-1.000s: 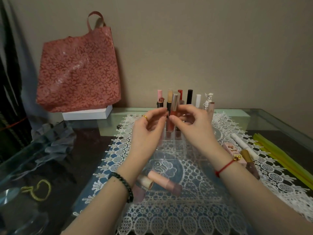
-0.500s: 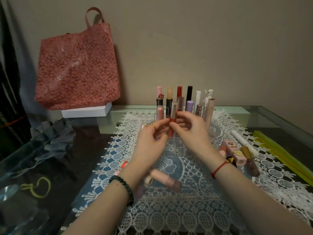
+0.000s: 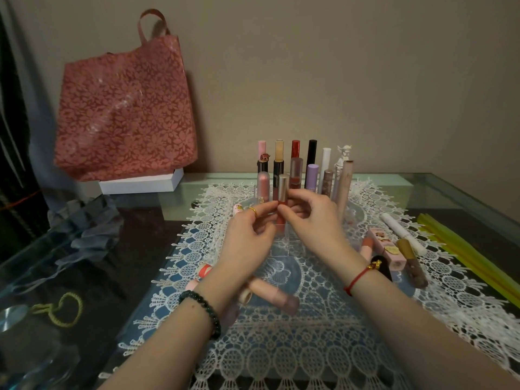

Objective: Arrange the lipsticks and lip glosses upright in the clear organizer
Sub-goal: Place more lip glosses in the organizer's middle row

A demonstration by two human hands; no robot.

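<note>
A lip gloss [image 3: 282, 198] with a silver cap and reddish body stands upright over the clear organizer [image 3: 287, 244], pinched from both sides by my left hand [image 3: 250, 237] and my right hand [image 3: 312, 220]. Its lower end is in or just above a front slot; I cannot tell which. Behind it several lipsticks [image 3: 311, 156] stand upright in the organizer's back rows. Loose pink tubes [image 3: 271, 296] lie on the lace mat below my left wrist, and more tubes [image 3: 387, 249] lie to the right.
A white lace mat [image 3: 281, 358] covers the middle of the glass table [image 3: 450, 190]. A red patterned bag [image 3: 126, 108] on a white box [image 3: 140, 182] stands back left. Grey cloth [image 3: 84, 223] and a yellow cord [image 3: 60, 311] lie left; yellow strips [image 3: 472, 254] lie right.
Both hands have lowered the silver-capped lip gloss from in front of the back rows down to the organizer's front slots. The lipsticks behind it have come into view.
</note>
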